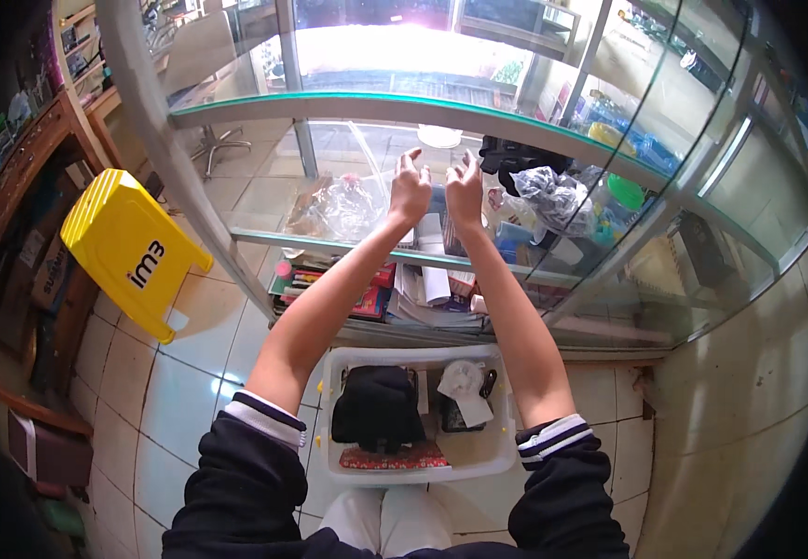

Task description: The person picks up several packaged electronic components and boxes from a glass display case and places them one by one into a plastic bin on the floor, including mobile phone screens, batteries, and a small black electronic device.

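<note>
Nearest to us, on our lap, sits a white rectangular plastic tub [339, 466], holding a black cloth bundle [378, 406] on its left side, a crumpled white paper piece [465, 380] on its right and a red patterned flat item [395, 457] along its near edge. Beyond the tub, on the lowest shelf of the glass-and-metal display cabinet [236, 110], we list a stack of books and papers [404, 291]. On the middle glass shelf we log both our hands side by side: the left hand [409, 191] and the right hand [465, 189], fingers spread and pointing up, released, gripping nothing that we can make out. Our hands stand before a small white box [431, 229]; whether they touch it we cannot tell. Left of the hands lies a clear crumpled plastic bag [343, 207]; right of them, a grey crumpled bag [553, 194] and a black cloth item [506, 154]. Well apart to the left, on the tiled floor, stands a yellow plastic stool [129, 247].
</note>
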Tool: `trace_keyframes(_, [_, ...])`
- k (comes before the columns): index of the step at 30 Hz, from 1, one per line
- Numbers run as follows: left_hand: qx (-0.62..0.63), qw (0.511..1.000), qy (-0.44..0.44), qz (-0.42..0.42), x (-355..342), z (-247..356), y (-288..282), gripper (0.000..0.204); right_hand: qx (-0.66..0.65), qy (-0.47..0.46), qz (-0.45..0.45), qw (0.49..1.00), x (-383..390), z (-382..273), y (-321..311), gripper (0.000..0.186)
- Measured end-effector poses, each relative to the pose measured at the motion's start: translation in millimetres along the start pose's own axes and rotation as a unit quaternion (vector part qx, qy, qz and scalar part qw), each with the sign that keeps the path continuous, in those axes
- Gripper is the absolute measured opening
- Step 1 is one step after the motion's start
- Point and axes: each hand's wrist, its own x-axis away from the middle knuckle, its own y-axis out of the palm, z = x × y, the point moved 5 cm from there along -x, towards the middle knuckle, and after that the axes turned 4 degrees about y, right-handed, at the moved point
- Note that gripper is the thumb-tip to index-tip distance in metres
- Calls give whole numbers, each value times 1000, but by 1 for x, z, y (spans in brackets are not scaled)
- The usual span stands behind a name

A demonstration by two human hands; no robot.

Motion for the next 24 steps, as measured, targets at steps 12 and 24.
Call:
trace_keyframes(12, [-354,914,-28,-195,-91,-70,43,50,-54,171,-147,973,-82,45,63,42])
trace_keyframes(24, [37,987,-105,-119,-13,-8,8,57,-382,240,-153,879,-8,-4,20,36])
